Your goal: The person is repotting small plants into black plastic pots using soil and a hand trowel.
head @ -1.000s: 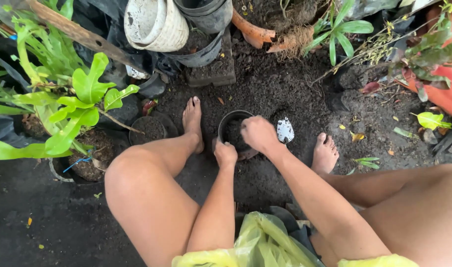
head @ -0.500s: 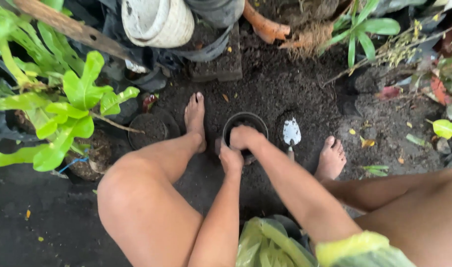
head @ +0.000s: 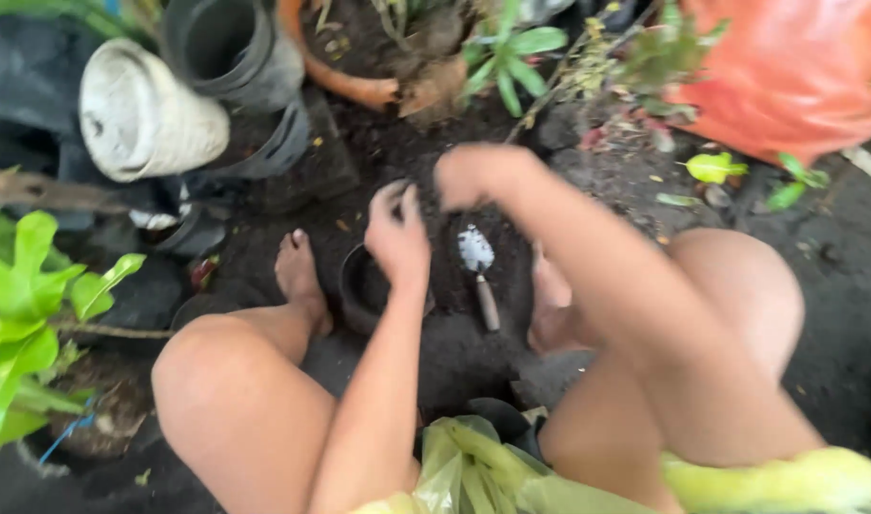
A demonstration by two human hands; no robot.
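Note:
A small black pot [head: 357,290] partly filled with dark soil stands on the ground between my bare feet. My left hand [head: 397,236] hovers over its far rim with the fingers curled upward; motion blur hides whether it holds soil. My right hand [head: 471,173] is stretched further out over the dark soil heap [head: 407,143] and looks closed in a fist. Just right of the pot, a small trowel [head: 479,274] with a white blade and a brown handle lies on the soil, and neither hand touches it.
A white pot [head: 140,119] on its side and stacked black pots [head: 231,48] lie at the back left. Broad green leaves [head: 26,305] fill the left edge. An orange bag [head: 788,71] sits at the back right. A yellow-green plastic bag [head: 483,466] lies by my lap.
The view has swung right and tilted. Both hands have lifted off the black pot: the left now hovers above its rim and the right has reached out toward the soil heap.

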